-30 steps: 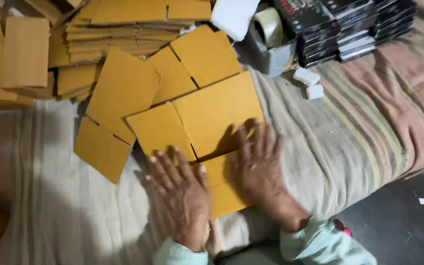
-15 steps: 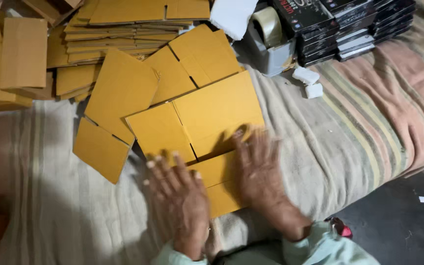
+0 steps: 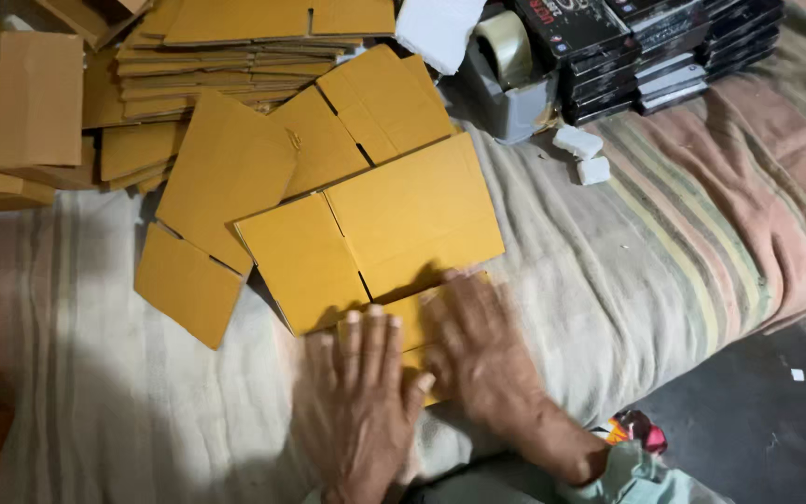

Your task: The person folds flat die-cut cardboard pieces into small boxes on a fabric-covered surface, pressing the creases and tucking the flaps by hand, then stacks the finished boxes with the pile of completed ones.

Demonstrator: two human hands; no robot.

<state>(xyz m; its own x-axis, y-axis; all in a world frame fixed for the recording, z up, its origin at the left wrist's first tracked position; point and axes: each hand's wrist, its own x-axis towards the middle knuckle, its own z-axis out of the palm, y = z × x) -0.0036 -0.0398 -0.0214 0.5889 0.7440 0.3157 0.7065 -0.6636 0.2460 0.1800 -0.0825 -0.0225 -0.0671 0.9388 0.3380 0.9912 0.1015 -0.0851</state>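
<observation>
A flat, unfolded yellow-brown cardboard box blank [image 3: 375,243] lies on a striped cloth-covered surface [image 3: 627,271]. My left hand [image 3: 366,401] and my right hand [image 3: 473,350] press palm-down, side by side, on its near flap, fingers spread and pointing away from me. Neither hand grips anything. Other flat cardboard blanks [image 3: 226,173] lie overlapping behind and to the left of it.
Stacks of folded cardboard blanks [image 3: 235,47] fill the back left. A grey tape dispenser with a roll of tape [image 3: 506,65] stands at the back centre, beside stacks of dark flat boxes [image 3: 646,47]. Two small white blocks [image 3: 585,154] lie near them. Dark floor [image 3: 757,420] shows at lower right.
Both hands have slid a little toward me along the near flap and closer together. The cardboard blank has stayed in place.
</observation>
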